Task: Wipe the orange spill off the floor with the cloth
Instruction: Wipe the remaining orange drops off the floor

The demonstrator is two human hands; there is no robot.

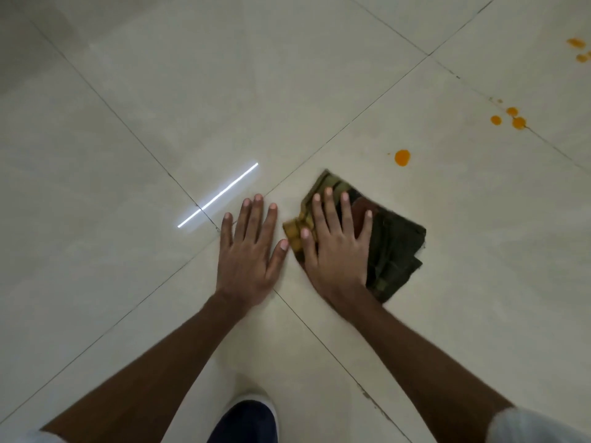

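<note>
- A dark shoe (246, 422) sits nearest the lens.
- Left hand (248, 247) lies flat on the pale floor (112, 139), fingers spread, apparently bracing.
- Right hand (335, 241), fingers splayed, presses the folded cloth (395, 247) down.
- Orange spill (402, 157) dots the tiles just beyond, unwiped.

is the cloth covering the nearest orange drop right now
No, the cloth under the right hand lies apart from the nearest orange drop, with bare floor between them.

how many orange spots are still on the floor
About 6: one just beyond the cloth, three clustered farther right, two near the top-right edge. Tiny specks or more out of frame are possible.
</note>
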